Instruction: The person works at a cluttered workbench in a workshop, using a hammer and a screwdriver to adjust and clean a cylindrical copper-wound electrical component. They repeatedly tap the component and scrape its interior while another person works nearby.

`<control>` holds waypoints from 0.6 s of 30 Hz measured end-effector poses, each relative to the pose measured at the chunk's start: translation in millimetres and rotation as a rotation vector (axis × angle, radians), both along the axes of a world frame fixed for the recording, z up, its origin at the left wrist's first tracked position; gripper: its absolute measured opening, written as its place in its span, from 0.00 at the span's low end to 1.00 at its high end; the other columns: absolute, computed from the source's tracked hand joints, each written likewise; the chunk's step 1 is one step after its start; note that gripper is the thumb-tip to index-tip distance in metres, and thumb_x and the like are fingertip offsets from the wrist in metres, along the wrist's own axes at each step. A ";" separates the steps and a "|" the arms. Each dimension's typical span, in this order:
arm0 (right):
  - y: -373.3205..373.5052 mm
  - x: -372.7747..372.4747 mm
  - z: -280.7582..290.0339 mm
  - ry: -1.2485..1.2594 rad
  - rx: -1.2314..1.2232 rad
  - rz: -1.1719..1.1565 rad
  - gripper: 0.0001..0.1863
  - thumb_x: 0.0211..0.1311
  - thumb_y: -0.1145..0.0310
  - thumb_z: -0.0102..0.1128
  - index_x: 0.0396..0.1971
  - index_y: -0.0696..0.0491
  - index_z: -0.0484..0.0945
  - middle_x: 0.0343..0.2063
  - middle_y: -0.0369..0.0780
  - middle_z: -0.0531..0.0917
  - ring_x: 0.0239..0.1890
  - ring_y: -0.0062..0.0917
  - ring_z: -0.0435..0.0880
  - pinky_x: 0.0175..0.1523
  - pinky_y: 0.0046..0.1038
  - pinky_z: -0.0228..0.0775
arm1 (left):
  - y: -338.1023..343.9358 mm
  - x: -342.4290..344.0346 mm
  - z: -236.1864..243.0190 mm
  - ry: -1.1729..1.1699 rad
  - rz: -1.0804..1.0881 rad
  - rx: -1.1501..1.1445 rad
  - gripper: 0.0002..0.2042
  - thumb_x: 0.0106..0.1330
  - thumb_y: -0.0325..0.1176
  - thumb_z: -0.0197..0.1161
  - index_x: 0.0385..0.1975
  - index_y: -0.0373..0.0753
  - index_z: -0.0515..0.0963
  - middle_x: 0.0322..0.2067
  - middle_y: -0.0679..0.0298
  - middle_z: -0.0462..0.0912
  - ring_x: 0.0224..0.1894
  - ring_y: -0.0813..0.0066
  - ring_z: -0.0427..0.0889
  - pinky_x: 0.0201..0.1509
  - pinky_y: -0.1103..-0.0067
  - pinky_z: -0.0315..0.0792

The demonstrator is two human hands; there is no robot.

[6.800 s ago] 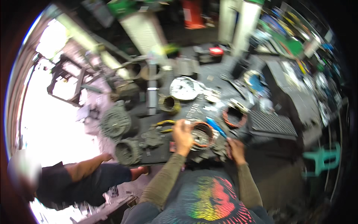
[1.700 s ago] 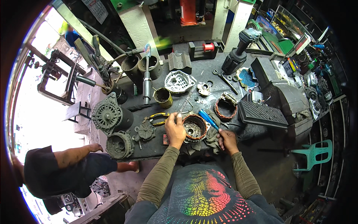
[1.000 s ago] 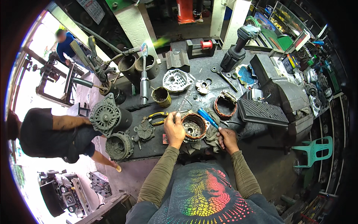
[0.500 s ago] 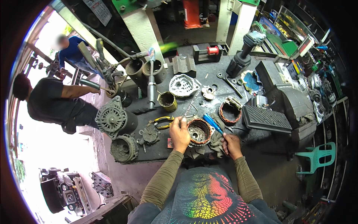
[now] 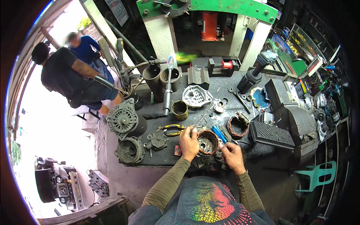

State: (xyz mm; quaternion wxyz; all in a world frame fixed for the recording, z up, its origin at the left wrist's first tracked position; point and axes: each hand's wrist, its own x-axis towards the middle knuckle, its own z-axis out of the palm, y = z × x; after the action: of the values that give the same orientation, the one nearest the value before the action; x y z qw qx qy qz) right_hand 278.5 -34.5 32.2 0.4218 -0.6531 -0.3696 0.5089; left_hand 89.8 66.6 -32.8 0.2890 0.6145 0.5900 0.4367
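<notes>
My left hand (image 5: 189, 144) grips the left side of a round alternator housing (image 5: 208, 138) with copper windings inside its rim. My right hand (image 5: 231, 155) is closed at the housing's right edge, by the lower end of a blue-handled tool (image 5: 218, 132); what its fingertips hold is unclear. Yellow-handled pliers (image 5: 173, 130) lie behind my left hand, with a small red box (image 5: 178, 150) just left of it. A second wound ring (image 5: 238, 125) sits to the right, and a grey rag (image 5: 237, 147) lies partly hidden beneath my right hand.
Housings (image 5: 128, 150), metal cylinders (image 5: 152, 84), a yellow can (image 5: 179, 109), a black power tool (image 5: 250, 77) and a ridged black plate (image 5: 272, 133) crowd the bench (image 5: 157, 157). Two people (image 5: 63, 80) (image 5: 84, 47) stand at left. A teal chair (image 5: 315, 176) is at right.
My right hand has shifted inward toward the housing's edge. The two people at left have moved closer together. The view has shifted, so the bench appears lower and farther right.
</notes>
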 end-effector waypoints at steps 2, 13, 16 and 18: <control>20.6 -25.3 34.4 0.094 0.181 0.065 0.15 0.77 0.63 0.64 0.31 0.58 0.81 0.17 0.30 0.76 0.17 0.11 0.70 0.21 0.21 0.59 | 1.1 0.6 -2.7 -0.029 -0.018 0.006 0.13 0.76 0.38 0.60 0.42 0.32 0.81 0.41 0.47 0.86 0.46 0.43 0.81 0.52 0.57 0.72; 208.1 -150.7 61.9 0.366 0.000 0.119 0.29 0.73 0.48 0.67 0.50 0.62 0.77 0.32 0.37 0.80 0.30 0.24 0.83 0.34 0.32 0.85 | 0.8 -5.9 -30.2 0.163 -0.080 0.065 0.12 0.59 0.27 0.61 0.42 0.30 0.77 0.43 0.42 0.82 0.52 0.36 0.77 0.55 0.53 0.69; 218.2 -168.0 64.1 0.547 0.041 0.060 0.23 0.72 0.55 0.69 0.45 0.62 0.76 0.29 0.40 0.81 0.25 0.27 0.83 0.29 0.31 0.84 | -4.6 -3.0 -26.9 0.055 -0.015 0.216 0.14 0.60 0.28 0.62 0.44 0.28 0.77 0.45 0.43 0.82 0.53 0.37 0.77 0.56 0.54 0.68; 220.0 -168.7 64.5 0.656 0.079 0.042 0.19 0.72 0.60 0.70 0.43 0.62 0.76 0.28 0.42 0.81 0.23 0.28 0.83 0.27 0.31 0.83 | -2.7 -2.6 -21.7 -0.045 -0.033 0.173 0.12 0.63 0.28 0.62 0.45 0.31 0.78 0.44 0.46 0.83 0.52 0.40 0.78 0.56 0.54 0.68</control>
State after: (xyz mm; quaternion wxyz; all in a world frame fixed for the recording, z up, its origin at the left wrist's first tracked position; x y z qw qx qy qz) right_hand 109.8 185.6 96.7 0.5328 -0.4296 -0.2468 0.6861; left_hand 87.2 63.9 -54.5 0.2555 0.6367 0.5333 0.4950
